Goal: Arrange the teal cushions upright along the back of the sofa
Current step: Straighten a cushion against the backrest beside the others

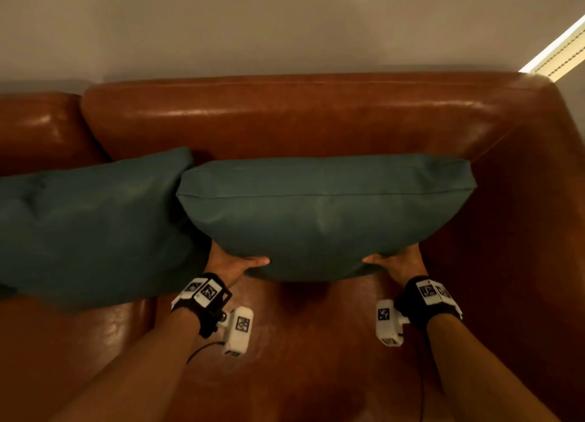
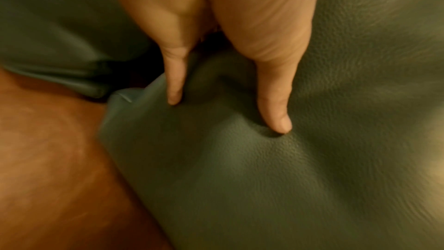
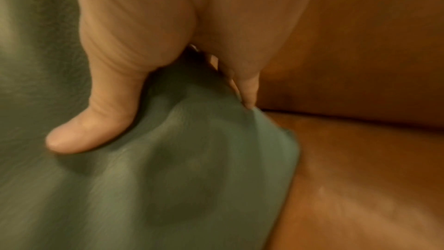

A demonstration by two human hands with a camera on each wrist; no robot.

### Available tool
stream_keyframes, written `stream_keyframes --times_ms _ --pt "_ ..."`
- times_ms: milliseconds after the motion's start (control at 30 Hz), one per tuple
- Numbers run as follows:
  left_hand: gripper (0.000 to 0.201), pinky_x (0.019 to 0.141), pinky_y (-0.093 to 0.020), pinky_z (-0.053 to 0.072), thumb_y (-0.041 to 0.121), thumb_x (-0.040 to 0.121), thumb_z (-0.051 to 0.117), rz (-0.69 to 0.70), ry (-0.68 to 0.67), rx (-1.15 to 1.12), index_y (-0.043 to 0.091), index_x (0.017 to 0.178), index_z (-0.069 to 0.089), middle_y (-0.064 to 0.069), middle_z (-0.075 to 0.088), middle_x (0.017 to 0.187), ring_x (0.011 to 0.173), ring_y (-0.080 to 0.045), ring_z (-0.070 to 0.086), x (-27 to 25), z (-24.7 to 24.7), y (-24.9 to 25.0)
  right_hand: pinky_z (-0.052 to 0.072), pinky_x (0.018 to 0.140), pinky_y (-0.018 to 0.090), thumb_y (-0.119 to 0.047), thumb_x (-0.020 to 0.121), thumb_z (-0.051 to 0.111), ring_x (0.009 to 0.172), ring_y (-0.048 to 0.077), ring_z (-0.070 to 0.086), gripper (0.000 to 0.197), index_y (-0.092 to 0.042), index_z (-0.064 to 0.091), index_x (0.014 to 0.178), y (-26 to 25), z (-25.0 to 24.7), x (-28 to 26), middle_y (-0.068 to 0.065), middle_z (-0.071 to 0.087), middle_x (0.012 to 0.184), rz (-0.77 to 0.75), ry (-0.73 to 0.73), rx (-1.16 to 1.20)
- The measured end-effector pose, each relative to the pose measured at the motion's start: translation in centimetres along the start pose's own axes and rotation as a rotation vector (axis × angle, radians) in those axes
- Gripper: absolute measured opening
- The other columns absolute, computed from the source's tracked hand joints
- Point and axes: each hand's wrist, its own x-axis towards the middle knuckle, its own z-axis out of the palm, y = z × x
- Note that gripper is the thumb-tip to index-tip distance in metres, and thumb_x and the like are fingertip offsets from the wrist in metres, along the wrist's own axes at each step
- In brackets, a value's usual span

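Note:
A teal leather cushion [image 1: 323,212] is held just above the seat of the brown sofa [image 1: 310,121], near the backrest on the right side. My left hand [image 1: 235,265] grips its lower left corner, thumb on the front face. My right hand [image 1: 397,263] grips its lower right corner the same way. The left wrist view shows my thumb [image 2: 276,102] dented into the cushion [image 2: 264,178]. In the right wrist view my thumb [image 3: 96,121] presses the cushion [image 3: 168,178] front while my fingers go behind its edge. A second teal cushion [image 1: 88,228] leans at the left.
The sofa's right armrest [image 1: 522,231] stands close beside the held cushion. A pale wall [image 1: 285,26] rises behind the backrest. The brown seat [image 1: 300,342] lies below my forearms. A bright window strip [image 1: 557,48] shows at the top right.

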Motion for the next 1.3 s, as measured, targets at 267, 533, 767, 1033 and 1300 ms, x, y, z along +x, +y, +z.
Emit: stream_keyframes --times_ms 267,533,767,1033,1300 --pt "0.135 0.104 -0.036 0.045 0.031 0.018 0.095 -0.075 -0.040 0.064 0.010 0.139 0.040 -0.006 0.057 0.137 0.124 -0.020 0.055 1.3 -0.7 -0.4 0.036 0.104 0.026 -0.038 0.030 0.095 0.131 0.019 0.043 0.135 -0.014 0.026 0.143 -0.2 0.0 0.8 0.005 0.042 0.146 0.018 -0.031 -0.045" --pt "0.140 0.101 -0.044 0.050 0.044 0.014 0.098 -0.114 -0.109 0.061 0.009 0.138 0.044 -0.009 0.061 0.133 0.122 -0.024 0.059 1.6 -2.7 -1.5 0.046 0.101 0.039 -0.040 0.024 0.096 0.122 0.023 0.054 0.135 -0.011 0.034 0.140 -0.5 -0.7 -0.8 0.009 0.055 0.136 0.080 -0.026 0.209" --pt "0.097 0.091 -0.030 0.047 0.009 0.042 0.094 -0.121 -0.136 0.066 0.000 0.130 0.054 -0.010 0.064 0.121 0.114 -0.024 0.061 1.0 -1.0 -0.3 0.047 0.102 0.050 -0.038 0.021 0.098 0.120 0.023 0.058 0.131 -0.020 0.039 0.137 -0.5 -1.5 -0.7 0.003 0.059 0.133 0.097 -0.010 0.257" --pt "0.075 0.074 -0.012 0.055 -0.006 0.051 0.089 -0.081 -0.209 0.025 -0.001 0.120 0.061 -0.008 0.069 0.108 0.100 -0.019 0.065 0.9 3.7 0.3 0.046 0.100 0.056 -0.037 0.023 0.099 0.122 0.028 0.057 0.129 -0.020 0.042 0.137 0.5 -5.9 0.1 0.009 0.058 0.135 0.127 0.073 0.261" --pt "0.100 0.076 -0.030 0.060 0.014 0.033 0.094 -0.149 -0.234 -0.025 0.003 0.125 0.058 -0.004 0.070 0.109 0.102 -0.021 0.067 1.5 4.6 1.1 0.046 0.102 0.049 -0.047 0.016 0.096 0.123 0.025 0.054 0.138 -0.024 0.036 0.138 0.4 -6.1 0.0 0.007 0.052 0.139 0.151 0.116 0.233"
